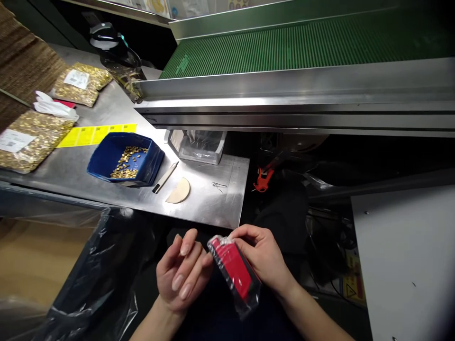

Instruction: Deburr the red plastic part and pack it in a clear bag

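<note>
A red and black item in a clear plastic bag [232, 267] hangs tilted from my right hand [265, 258], whose thumb and fingers pinch its upper edge. What the wrapped item is, I cannot make out. Just left of it, my left hand [186, 274] is palm up with loosely curled, separated fingers and nothing in them. Its little finger is close to the bag's edge; whether they touch is unclear. Beyond the hands, on the metal table, lie a pale half-round piece [179, 191], a white pen-like tool [165, 177] and some thin metal pins [219, 185].
A blue bin [95, 161] holds small gold pieces, with a grey clear-fronted bin [216, 156] beside it. Bags of gold pieces [39, 137] and a yellow label strip [95, 135] lie left. A green conveyor [284, 49] runs across the back. An orange tool [263, 180] hangs below it.
</note>
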Action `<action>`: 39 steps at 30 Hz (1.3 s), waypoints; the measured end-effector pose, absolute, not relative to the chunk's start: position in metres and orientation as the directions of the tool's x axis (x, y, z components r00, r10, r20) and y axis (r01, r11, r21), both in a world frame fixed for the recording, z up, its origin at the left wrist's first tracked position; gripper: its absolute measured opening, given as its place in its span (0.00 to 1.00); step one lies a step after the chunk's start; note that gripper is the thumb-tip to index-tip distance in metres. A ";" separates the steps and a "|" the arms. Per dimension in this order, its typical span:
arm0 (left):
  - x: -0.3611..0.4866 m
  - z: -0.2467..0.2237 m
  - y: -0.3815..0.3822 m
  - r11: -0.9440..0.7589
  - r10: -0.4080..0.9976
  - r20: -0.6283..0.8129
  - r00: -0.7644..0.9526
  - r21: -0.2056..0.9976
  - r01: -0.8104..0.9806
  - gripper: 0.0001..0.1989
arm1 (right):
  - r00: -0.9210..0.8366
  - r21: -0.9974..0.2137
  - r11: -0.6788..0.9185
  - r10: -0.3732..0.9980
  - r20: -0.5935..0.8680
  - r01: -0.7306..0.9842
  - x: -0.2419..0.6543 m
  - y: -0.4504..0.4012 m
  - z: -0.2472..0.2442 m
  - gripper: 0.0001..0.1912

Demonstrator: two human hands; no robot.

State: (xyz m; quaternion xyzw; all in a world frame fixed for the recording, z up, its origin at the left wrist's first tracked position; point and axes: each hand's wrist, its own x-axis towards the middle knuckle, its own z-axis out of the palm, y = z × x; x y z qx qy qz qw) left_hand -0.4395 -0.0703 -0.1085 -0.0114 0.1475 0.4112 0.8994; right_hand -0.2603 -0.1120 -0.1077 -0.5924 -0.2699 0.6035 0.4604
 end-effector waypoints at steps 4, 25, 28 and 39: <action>-0.439 -0.124 -0.079 0.653 0.756 -0.321 0.570 0.319 -0.687 0.05 | 0.047 -0.796 -0.408 0.878 -0.476 -0.447 -0.258 -0.110 -0.108 0.08; -0.462 -0.144 -0.091 0.271 0.616 -0.205 0.760 0.962 0.040 0.16 | -0.164 -0.643 -0.682 0.720 -0.675 -0.347 -0.264 -0.148 -0.131 0.20; -0.461 -0.146 -0.096 0.300 0.643 -0.236 0.728 0.953 0.044 0.14 | -0.168 -0.731 -0.649 0.760 -0.627 -0.211 -0.258 -0.150 -0.135 0.15; -0.463 -0.137 -0.096 0.416 0.680 -0.312 0.664 0.909 0.001 0.16 | -0.451 -0.758 -0.646 0.705 -0.548 -0.089 -0.239 -0.156 -0.132 0.33</action>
